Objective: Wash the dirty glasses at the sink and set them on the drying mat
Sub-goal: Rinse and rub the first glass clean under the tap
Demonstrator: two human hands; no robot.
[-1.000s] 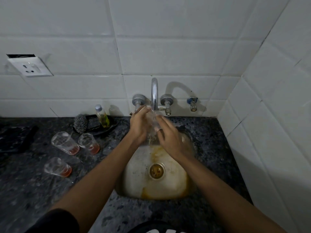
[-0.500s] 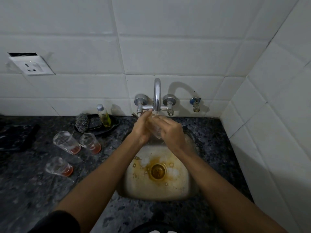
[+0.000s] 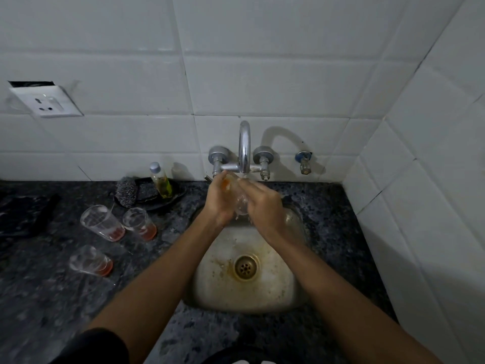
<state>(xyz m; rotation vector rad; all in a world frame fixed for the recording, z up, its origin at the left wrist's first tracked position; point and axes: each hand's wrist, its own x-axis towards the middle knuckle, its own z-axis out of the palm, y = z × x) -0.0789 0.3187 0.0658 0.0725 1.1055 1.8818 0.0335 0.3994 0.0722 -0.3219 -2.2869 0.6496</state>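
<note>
Directly under the tap [image 3: 244,147], seen from the head camera, both hands grasp one clear glass [image 3: 240,203] over the back of the sink [image 3: 296,292]: the left hand [image 3: 219,198] wraps its upper part, the right hand [image 3: 263,206] curls round its other side, hiding most of it. Left of the sink on the dark counter [image 3: 39,311] stand three dirty glasses [image 3: 102,223] [image 3: 139,223] [image 3: 90,261] with reddish dregs. Behind them a black dish [image 3: 157,199] holds a steel scrubber [image 3: 126,191] and an oil-coloured bottle [image 3: 160,179]. A wall socket [image 3: 46,102] sits on the tiles.
</note>
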